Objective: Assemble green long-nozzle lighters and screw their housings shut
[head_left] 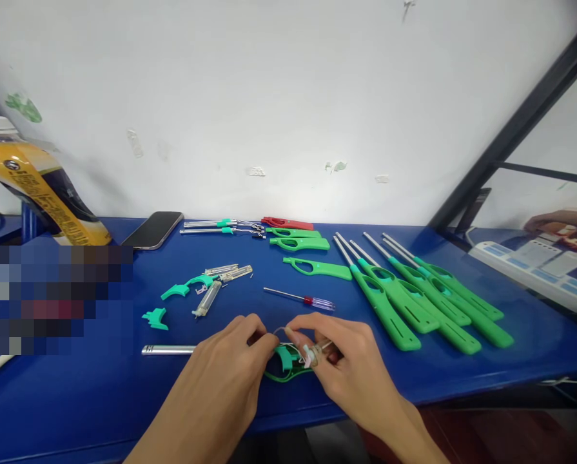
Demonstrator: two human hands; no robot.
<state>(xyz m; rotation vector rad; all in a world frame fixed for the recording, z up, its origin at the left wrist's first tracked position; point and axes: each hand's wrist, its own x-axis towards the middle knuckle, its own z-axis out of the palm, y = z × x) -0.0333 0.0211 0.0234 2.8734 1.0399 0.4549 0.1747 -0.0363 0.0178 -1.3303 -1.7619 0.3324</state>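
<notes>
An opened green utility lighter [288, 376] lies at the table's front edge, its metal barrel [167, 350] pointing left. My left hand [234, 374] covers the middle of the lighter, its fingers pinched together at one end of a thin clear tube [281, 329]. My right hand [353, 367] is closed around a clear fuel tank [324, 345] with a pale valve [310, 356] at its tip, held above the green handle half. Between the hands shows a teal trigger [285, 356]. My fingers hide part of the tank and the barrel's inner end.
Teal triggers [175, 291] and clear fuel tanks [207, 299] lie left of a screwdriver [312, 301]. Several assembled green lighters [385, 309] lie at right. Behind are handle shells [300, 243], metal barrels [205, 231] and a phone [155, 230]. A drink bottle [46, 187] stands at left.
</notes>
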